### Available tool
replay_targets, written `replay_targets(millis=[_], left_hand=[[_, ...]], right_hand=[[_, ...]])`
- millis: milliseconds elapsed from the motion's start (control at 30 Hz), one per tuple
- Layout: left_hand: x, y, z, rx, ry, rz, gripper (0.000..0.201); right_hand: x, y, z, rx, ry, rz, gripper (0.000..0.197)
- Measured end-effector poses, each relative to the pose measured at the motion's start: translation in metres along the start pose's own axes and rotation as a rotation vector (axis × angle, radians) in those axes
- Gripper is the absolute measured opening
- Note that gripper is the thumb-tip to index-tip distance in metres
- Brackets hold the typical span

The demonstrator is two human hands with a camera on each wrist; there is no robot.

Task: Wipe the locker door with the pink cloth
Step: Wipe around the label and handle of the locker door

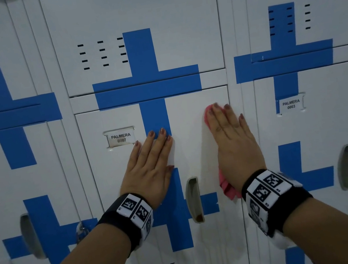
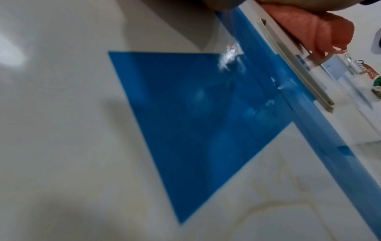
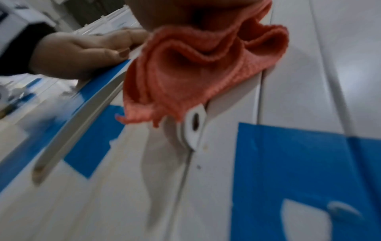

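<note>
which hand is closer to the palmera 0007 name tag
Left. The left hand lies flat on the door with fingertips just right of the name tag; the right hand presses the pink cloth near the door's right edge.

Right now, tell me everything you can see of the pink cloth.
The pink cloth is a soft, knit-looking fabric, salmon pink and crumpled into folds. The right hand presses it flat against the white locker door, near the door's right edge, with straight fingers. Most of it is hidden under the palm; one edge peeks out beyond the fingertips, and a bunched, frayed end hangs loose below the wrist, above a latch tab.
</note>
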State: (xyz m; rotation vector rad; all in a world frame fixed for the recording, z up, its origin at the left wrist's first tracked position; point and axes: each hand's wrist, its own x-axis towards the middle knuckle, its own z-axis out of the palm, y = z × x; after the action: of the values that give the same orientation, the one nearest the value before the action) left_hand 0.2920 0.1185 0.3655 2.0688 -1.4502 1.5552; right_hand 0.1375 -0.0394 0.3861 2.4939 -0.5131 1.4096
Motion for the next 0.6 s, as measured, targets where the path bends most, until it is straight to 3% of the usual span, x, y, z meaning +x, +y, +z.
replay_targets(millis=[100, 200, 367, 600], left_hand=[[0.001, 0.000, 0.001, -0.011, 0.006, 0.005, 0.058], [0.000, -0.001, 0.002, -0.018, 0.017, -0.001, 0.059], [0.000, -0.001, 0.001, -0.017, 0.013, 0.000, 0.060], [0.000, -0.001, 0.000, -0.013, 0.005, -0.003, 0.059]], right_hand=[[0.007, 0.000, -0.004, 0.077, 0.021, 0.117, 0.088], [0.007, -0.005, -0.004, 0.109, 0.022, 0.139, 0.086], [-0.006, -0.015, 0.004, 0.069, 0.002, 0.027, 0.090], [-0.027, -0.019, 0.010, 0.015, -0.143, -0.169, 0.088]])
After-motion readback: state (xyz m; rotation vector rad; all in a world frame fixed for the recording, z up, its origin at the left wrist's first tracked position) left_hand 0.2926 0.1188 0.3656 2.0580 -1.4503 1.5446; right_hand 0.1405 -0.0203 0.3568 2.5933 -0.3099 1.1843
